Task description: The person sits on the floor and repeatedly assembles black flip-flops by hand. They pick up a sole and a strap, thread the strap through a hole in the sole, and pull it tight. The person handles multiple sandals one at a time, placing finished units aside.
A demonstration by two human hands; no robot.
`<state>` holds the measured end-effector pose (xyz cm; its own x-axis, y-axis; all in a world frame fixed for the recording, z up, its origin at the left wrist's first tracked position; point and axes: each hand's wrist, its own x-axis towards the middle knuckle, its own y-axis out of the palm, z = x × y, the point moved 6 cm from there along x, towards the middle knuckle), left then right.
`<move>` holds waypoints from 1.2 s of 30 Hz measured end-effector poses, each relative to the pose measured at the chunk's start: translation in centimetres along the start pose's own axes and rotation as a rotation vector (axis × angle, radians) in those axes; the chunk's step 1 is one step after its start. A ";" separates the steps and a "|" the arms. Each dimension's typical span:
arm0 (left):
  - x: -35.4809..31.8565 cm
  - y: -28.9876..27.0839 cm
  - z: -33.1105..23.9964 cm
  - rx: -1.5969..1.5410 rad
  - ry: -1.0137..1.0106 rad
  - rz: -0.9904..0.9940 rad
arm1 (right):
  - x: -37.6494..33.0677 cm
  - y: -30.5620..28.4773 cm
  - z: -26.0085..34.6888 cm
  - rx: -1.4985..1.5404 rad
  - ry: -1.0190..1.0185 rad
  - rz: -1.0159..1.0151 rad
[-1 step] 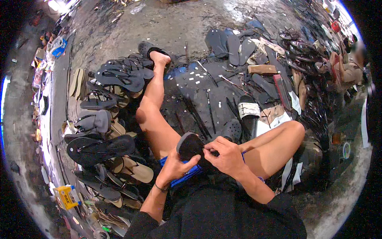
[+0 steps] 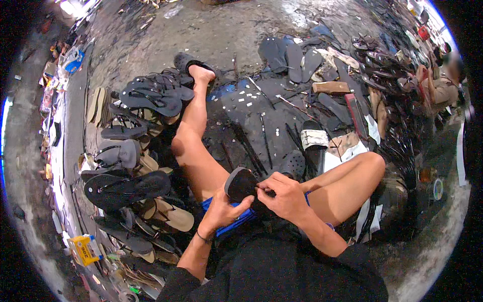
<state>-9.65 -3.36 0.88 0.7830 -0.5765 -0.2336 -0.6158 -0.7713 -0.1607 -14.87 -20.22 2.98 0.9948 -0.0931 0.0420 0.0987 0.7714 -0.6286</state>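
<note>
The left hand (image 2: 220, 207) grips a black sandal sole with a rounded end and a grey edge (image 2: 242, 184), its thumb lying along the near side. The right hand (image 2: 285, 195) meets the sole from the other side, with fingers curled and the tips of thumb and forefinger bunched at its surface; whether they pinch it or only press against it cannot be told. The sole is between the two hands, above the person's lap, tilted, its rounded end toward the left hand.

Just beyond the right hand is a dark clog with round holes (image 2: 294, 164), and farther out lies a black slide with a wide white strap (image 2: 315, 139). Thin black strips (image 2: 250, 151) lie on the ground ahead of both hands.

Left of the left hand, a large black flip-flop with a thong strap (image 2: 143, 186) lies on a heap of footwear, near a tan sandal with a dark strap (image 2: 173, 215). Farther out on that side is a row of upright beige soles (image 2: 99, 106); a yellow cardboard box (image 2: 84, 249) sits nearer the body.

Well ahead of the right hand are a light brown oblong block (image 2: 331, 87) and a dark red oblong block (image 2: 356, 117). Far to its right, another person (image 2: 443, 91) sits beside more dark sandals (image 2: 378, 68).
</note>
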 end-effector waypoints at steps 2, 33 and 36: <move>0.0 0.2 0.2 -0.002 0.001 0.015 | 0.1 0.1 -0.6 0.063 -0.012 0.057; 3.3 4.3 -0.6 -0.531 -0.064 0.080 | 11.1 -4.6 -5.8 0.355 -0.058 -0.061; 5.7 2.4 0.4 -0.550 -0.048 -0.119 | 9.6 0.5 -8.8 1.302 0.308 -0.017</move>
<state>-6.67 -8.42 -1.25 0.8313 -0.4743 -0.2899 -0.3774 -0.8644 0.3321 -5.49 -26.27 -3.74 0.9639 -0.1130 -0.2413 0.2350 0.7870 0.5704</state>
